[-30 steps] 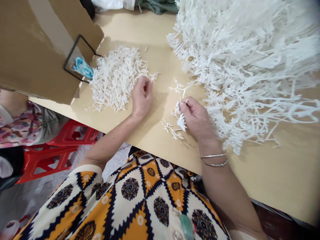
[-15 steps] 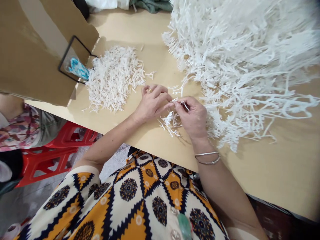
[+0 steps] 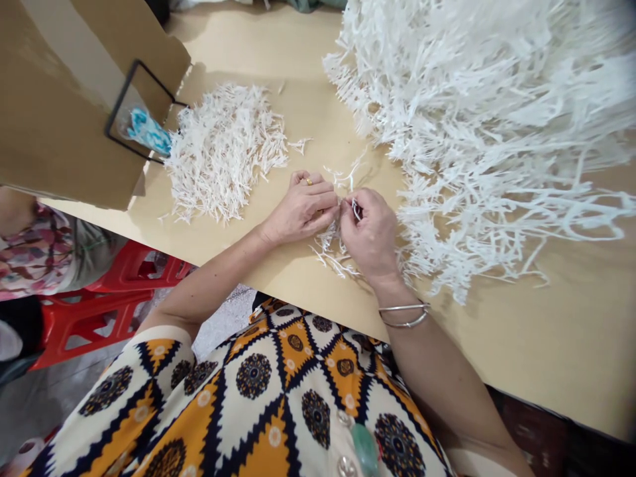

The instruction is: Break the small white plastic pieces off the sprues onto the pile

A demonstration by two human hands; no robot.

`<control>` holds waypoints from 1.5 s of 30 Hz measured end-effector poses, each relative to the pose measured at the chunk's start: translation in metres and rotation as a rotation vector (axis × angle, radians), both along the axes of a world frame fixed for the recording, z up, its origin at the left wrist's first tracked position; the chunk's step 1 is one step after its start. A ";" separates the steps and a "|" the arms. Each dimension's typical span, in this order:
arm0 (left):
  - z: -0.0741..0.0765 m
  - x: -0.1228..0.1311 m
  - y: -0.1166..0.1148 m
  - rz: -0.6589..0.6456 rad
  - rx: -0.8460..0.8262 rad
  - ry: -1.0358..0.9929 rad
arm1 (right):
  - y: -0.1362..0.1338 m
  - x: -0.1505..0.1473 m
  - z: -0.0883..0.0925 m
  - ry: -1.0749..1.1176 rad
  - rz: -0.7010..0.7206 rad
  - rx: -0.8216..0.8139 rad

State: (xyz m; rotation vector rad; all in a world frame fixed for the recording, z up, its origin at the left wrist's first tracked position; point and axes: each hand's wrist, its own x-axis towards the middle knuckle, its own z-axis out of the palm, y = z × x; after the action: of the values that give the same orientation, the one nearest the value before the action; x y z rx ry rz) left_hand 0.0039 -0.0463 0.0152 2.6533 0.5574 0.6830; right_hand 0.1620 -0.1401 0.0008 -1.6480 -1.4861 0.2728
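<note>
My left hand (image 3: 305,207) and my right hand (image 3: 370,232) meet fingertip to fingertip above the table. Between them is a thin, white branched plastic strand (image 3: 356,209), its end showing inside the curl of my right fingers. Both hands are closed in a pinch on it, though the fingertips hide most of the piece. Below the fingers lie loose white sprigs (image 3: 338,262), and another branched strand (image 3: 345,175) lies just beyond them. A small heap of short white sprigs (image 3: 226,152) is left of my left hand. The large pile of long white branched strands (image 3: 477,132) spreads to the right.
A cardboard box (image 3: 74,99) stands at the left on the tan table (image 3: 561,344). Against it are a black wire frame (image 3: 122,99) and a blue-and-white item (image 3: 149,131) in clear wrapping. Red stools (image 3: 94,324) and a seated person (image 3: 37,252) are at the lower left.
My right hand has moved slightly left and closer to my left hand, with less of the strand showing. The view has shifted a little.
</note>
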 end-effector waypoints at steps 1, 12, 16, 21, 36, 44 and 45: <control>0.000 0.000 0.001 -0.010 -0.012 0.000 | 0.001 -0.001 -0.001 -0.007 -0.009 -0.002; 0.007 -0.001 -0.011 -0.007 -0.195 -0.171 | 0.004 0.012 0.000 0.150 -0.066 0.010; -0.008 -0.010 0.009 0.551 -0.176 -0.449 | 0.002 0.016 0.004 0.317 -0.076 0.001; -0.014 -0.019 0.019 0.718 -0.011 -0.509 | 0.003 0.016 0.001 0.511 -0.086 0.009; -0.007 0.003 -0.011 0.241 0.118 0.061 | 0.000 0.011 0.003 0.381 0.004 -0.004; 0.003 0.004 -0.013 0.087 -0.069 0.110 | 0.000 0.011 -0.002 0.207 0.007 0.041; 0.003 0.004 -0.012 0.074 -0.092 0.105 | 0.000 0.010 -0.002 0.195 0.009 0.042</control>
State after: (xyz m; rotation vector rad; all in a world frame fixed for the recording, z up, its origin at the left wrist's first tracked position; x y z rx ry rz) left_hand 0.0076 -0.0580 0.0182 2.6049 0.7018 0.5274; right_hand 0.1724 -0.1405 -0.0015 -1.5357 -1.3438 0.3925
